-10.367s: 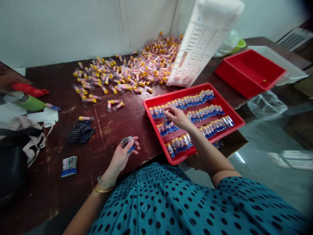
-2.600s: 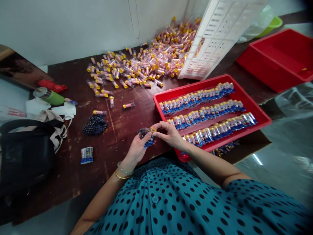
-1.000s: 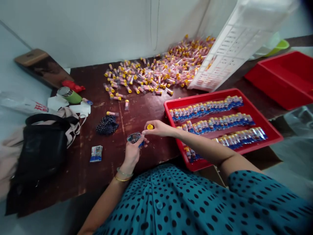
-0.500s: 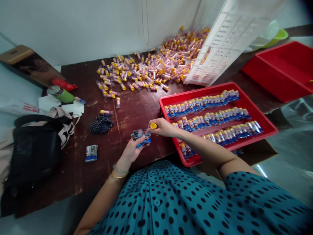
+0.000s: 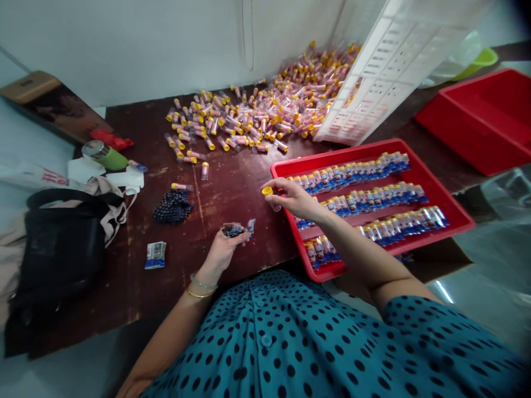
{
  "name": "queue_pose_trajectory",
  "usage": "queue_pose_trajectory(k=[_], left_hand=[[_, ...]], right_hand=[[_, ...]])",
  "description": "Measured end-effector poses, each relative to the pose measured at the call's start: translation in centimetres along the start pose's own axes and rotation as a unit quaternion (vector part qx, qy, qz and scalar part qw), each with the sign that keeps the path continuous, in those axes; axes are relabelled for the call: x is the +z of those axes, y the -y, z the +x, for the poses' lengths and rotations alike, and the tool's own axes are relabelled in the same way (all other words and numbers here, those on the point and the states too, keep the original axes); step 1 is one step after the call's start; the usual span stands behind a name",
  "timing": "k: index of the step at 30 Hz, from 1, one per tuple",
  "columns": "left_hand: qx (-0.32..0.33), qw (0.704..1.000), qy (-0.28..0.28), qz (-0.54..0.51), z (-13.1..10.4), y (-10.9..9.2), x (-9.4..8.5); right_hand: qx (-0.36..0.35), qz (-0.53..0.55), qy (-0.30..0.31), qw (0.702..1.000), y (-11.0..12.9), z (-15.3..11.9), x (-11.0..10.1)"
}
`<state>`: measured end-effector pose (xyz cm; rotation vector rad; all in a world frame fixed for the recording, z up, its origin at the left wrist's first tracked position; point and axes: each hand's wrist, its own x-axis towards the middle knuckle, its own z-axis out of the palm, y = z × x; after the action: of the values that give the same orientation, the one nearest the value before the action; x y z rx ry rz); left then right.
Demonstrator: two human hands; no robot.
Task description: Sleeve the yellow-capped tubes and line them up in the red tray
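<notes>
My left hand (image 5: 226, 246), near the table's front edge, is closed around a small bunch of clear and blue wrappers (image 5: 237, 230). To its upper right, my right hand (image 5: 292, 198) pinches a small clear tube with a yellow cap (image 5: 267, 191), beside the left edge of a red tray (image 5: 336, 156). Three rows of tubes in blue wrappers (image 5: 367, 200) lie in that tray, with a few more at its near left corner. Many yellow-capped pink tubes (image 5: 249, 119) are heaped at the back of the table. A small stack of wrappers (image 5: 155, 255) lies to the left.
A white slotted basket (image 5: 373, 77) leans behind the tray, with a red bin (image 5: 468, 121) to its right. On the left are a black bag (image 5: 62, 243), a green flask (image 5: 108, 157), a dark dotted cloth (image 5: 173, 207) and a cardboard-coloured box (image 5: 58, 105).
My right hand has moved up and to the right with the yellow-capped tube, away from my left hand. My left hand has shifted slightly left, its wrappers now tilted.
</notes>
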<state>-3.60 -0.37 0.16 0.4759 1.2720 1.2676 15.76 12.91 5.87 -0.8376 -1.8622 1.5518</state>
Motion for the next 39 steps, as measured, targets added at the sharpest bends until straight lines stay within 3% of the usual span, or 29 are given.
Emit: queue_pose_trajectory(k=[5,9,13,15,19,24,31,39], left_hand=[[-0.039,0.999,0.037,-0.009,-0.4,-0.6,0.1],[-0.062,0.996,0.069,-0.013,-0.7,-1.2,0.2],[-0.061,0.995,0.083,-0.013,-0.9,-1.4,0.7],[-0.055,0.995,0.088,-0.009,-1.0,-1.5,0.8],[-0.056,0.995,0.077,-0.019,-1.0,-1.6,0.3],[-0.062,0.994,0.09,-0.033,-1.2,-1.6,-0.3],[-0.031,0.995,0.098,0.011,-1.1,-1.2,0.1],[-0.037,0.996,0.08,-0.004,-1.1,-1.0,0.7]], right_hand=[[-0.001,0.083,0.0,0.997,1.5,-0.4,-0.3],[0.016,0.01,-0.014,1.0,0.5,-0.7,1.0],[0.018,-0.067,0.046,0.997,-1.2,-1.2,3.4],[0.002,-0.07,0.046,0.996,-1.7,-1.2,3.8],[0.038,-0.029,-0.049,0.998,-1.8,-0.4,1.8],[0.026,0.0,-0.011,1.0,0.0,-0.7,-0.9],[0.038,0.201,-0.032,0.978,1.9,-1.3,1.1],[0.011,0.137,-0.036,0.99,1.0,-1.8,2.0]])
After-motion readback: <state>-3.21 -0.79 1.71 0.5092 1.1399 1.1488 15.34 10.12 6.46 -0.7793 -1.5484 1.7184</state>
